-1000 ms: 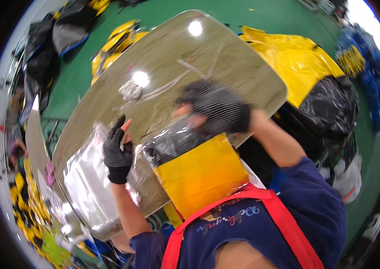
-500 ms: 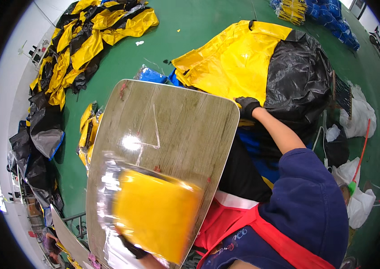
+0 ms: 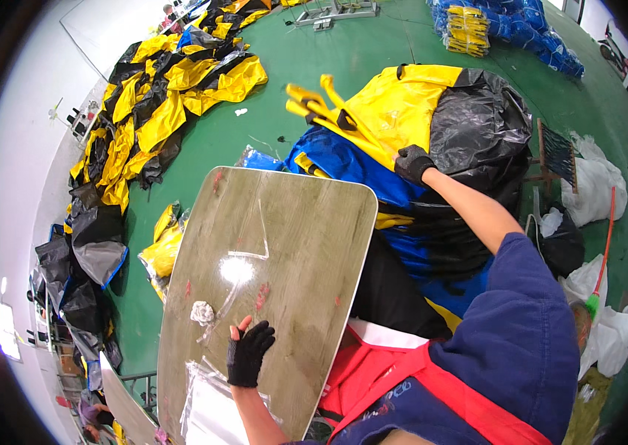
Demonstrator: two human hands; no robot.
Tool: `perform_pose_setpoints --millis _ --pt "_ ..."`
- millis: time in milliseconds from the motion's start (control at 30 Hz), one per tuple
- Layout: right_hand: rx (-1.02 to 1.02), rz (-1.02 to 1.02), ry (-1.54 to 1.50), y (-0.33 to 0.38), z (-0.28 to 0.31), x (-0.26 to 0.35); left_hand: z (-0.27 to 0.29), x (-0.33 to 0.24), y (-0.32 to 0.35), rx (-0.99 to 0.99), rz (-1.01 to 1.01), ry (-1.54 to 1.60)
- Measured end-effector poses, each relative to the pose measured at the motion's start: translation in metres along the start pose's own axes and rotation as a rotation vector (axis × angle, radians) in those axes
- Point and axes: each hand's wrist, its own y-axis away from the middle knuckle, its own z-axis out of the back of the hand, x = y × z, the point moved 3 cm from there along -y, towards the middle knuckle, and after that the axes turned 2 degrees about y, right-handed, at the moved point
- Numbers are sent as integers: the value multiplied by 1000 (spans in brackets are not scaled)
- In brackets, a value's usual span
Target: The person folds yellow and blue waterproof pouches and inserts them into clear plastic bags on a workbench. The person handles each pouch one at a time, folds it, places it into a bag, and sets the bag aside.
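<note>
My left hand (image 3: 251, 352), in a black glove with bare fingertips, is open with fingers apart over the wood-patterned table (image 3: 306, 245), and nothing is in it. Beside it are a small crumpled white wad (image 3: 202, 313) and a pile of white and clear plastic sleeves (image 3: 214, 411). My right hand (image 3: 415, 163), gloved too, is closed on the edge of a yellow-and-black tarpaulin piece (image 3: 403, 104) beyond the table's right side. Its yellow edge and strap-like strips stretch to the left of that hand, slightly blurred. Blue tarpaulin (image 3: 340, 159) lies under and beside it.
Yellow and black tarpaulin heaps (image 3: 158, 96) cover the floor at far left. A plastic-wrapped yellow bundle (image 3: 162, 248) sits by the table's left edge. Blue bundles (image 3: 521, 33) stand far right. White sacks (image 3: 596, 185) and a red-handled broom (image 3: 603, 252) are at right.
The wrapped yellow packet that was in my left hand over the table is gone from view there, and that hand is open. My right hand has pulled up the tarpaulin's yellow edge.
</note>
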Motion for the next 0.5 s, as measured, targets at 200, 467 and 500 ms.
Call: perform_pose_setpoints --millis 200,467,500 --pt "157 -153 -46 24 -23 -45 0 14 -5 -34 -54 -60" --pt "588 108 407 -28 -109 47 20 58 79 -251 50 -118" --pt "639 -39 401 -57 -141 11 21 57 71 -213 53 -107"
